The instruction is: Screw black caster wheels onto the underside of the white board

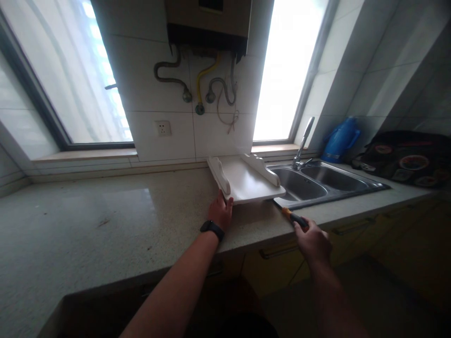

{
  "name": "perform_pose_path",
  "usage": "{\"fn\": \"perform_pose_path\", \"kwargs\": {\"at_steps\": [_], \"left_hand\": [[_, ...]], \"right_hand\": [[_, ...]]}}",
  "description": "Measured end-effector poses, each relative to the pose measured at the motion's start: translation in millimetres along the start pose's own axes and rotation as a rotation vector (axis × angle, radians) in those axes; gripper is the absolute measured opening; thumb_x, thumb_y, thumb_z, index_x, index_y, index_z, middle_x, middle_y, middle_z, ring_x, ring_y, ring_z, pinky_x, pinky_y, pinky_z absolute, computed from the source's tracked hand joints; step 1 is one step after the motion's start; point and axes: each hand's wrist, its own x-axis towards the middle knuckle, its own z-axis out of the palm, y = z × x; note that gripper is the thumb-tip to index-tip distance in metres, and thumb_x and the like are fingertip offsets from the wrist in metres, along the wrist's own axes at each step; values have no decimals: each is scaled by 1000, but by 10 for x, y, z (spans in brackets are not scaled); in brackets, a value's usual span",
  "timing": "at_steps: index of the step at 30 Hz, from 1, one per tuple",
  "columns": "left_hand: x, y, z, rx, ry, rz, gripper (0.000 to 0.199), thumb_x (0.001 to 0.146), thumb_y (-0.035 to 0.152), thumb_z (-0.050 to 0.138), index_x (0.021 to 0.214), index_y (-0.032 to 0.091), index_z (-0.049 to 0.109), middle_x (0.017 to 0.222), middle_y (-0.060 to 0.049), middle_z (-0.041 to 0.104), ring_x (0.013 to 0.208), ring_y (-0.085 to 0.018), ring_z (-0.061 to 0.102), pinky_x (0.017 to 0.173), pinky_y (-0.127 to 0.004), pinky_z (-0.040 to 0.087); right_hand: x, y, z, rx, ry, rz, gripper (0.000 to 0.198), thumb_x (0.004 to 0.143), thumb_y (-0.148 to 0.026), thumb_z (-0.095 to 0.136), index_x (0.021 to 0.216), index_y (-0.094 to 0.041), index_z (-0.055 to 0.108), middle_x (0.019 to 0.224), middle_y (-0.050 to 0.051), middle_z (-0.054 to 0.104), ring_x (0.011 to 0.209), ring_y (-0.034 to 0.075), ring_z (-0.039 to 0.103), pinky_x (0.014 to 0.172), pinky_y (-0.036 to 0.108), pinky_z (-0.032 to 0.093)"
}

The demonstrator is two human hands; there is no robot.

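A white board with two raised, curved side pieces (243, 178) lies on the counter, its right end by the sink. My left hand (221, 211), with a dark watch on the wrist, grips the board's near left corner, thumb on the near edge. In my right hand (313, 239) is a screwdriver (295, 218) with an orange and black handle. Its shaft points up and left toward the board's near right corner. Whether the tip touches the board I cannot tell, as it is small and dim there.
Right of the board is a double steel sink (306, 188) with a faucet (302, 145). A blue thermos jug (341, 140) and a dark bag with patches (408, 157) stand beyond. The stone counter (88, 225) runs left. A water heater (209, 23) with pipes hangs above.
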Motion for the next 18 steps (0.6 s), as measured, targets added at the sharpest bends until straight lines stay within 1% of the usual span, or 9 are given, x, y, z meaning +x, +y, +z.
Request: {"fn": "perform_pose_path", "kwargs": {"at_steps": [3, 6, 8, 10, 11, 12, 13, 15, 18], "left_hand": [[2, -15, -10, -15, 13, 27, 68, 104, 55, 34, 158, 13, 35, 146, -22, 59, 134, -34, 57, 111, -45, 42], [13, -39, -9, -28, 13, 40, 70, 104, 57, 36, 158, 12, 36, 138, -23, 65, 129, -35, 62, 108, -46, 44], [22, -56, -2, -36, 6, 47, 72, 103, 58, 36, 158, 11, 35, 135, -24, 67, 126, -36, 63, 107, -47, 45], [30, -72, 4, -47, 0, 59, 73, 103, 59, 35, 158, 11, 35, 135, -23, 66, 126, -36, 63, 107, -47, 45], [32, -78, 4, -54, -4, 66, 72, 103, 59, 34, 158, 12, 35, 137, -23, 65, 127, -36, 62, 107, -47, 44], [34, -83, 1, -61, -9, 73, 72, 103, 59, 34, 157, 12, 36, 137, -23, 65, 128, -36, 62, 108, -47, 44], [34, -86, -5, -68, -17, 78, 72, 103, 60, 34, 157, 12, 37, 137, -23, 65, 128, -36, 61, 108, -47, 44], [31, -90, -25, -84, -37, 84, 70, 103, 59, 34, 156, 12, 39, 134, -23, 67, 127, -36, 62, 107, -47, 44], [16, -88, -60, -113, -62, 92, 67, 104, 56, 35, 155, 14, 40, 132, -21, 69, 126, -36, 63, 106, -46, 45]], "right_hand": [[143, 154, -119, 31, -46, -26, 52, 76, -51, 61, 114, -20, 76, 84, 15, 71, 82, 34, 63, 72, 45, 48], [180, 193, -421, 38, 60, 19, 57, 74, -53, 61, 116, -18, 76, 85, 16, 71, 74, 34, 62, 65, 46, 47], [135, 117, -673, 34, 179, 62, 62, 76, -57, 58, 120, -17, 74, 87, 18, 71, 72, 36, 61, 62, 48, 46], [75, -53, -879, 91, 333, 63, 61, 80, -63, 56, 118, -19, 75, 88, 18, 71, 73, 35, 62, 62, 47, 45], [55, -166, -939, 129, 379, 39, 60, 81, -63, 57, 116, -18, 76, 87, 18, 71, 73, 34, 62, 63, 47, 45], [49, -289, -959, 171, 373, 15, 60, 82, -63, 57, 115, -17, 76, 83, 17, 70, 72, 34, 62, 63, 46, 45], [57, -417, -938, 186, 350, -13, 59, 82, -63, 57, 115, -17, 76, 82, 16, 71, 72, 33, 63, 64, 45, 45], [106, -668, -778, 209, 300, -68, 58, 84, -62, 57, 118, -18, 75, 91, 15, 73, 80, 32, 66, 71, 44, 47], [175, -1007, -361, 249, 200, -163, 59, 85, -60, 57, 119, -15, 73, 97, 16, 74, 86, 31, 66, 78, 43, 48]]}}
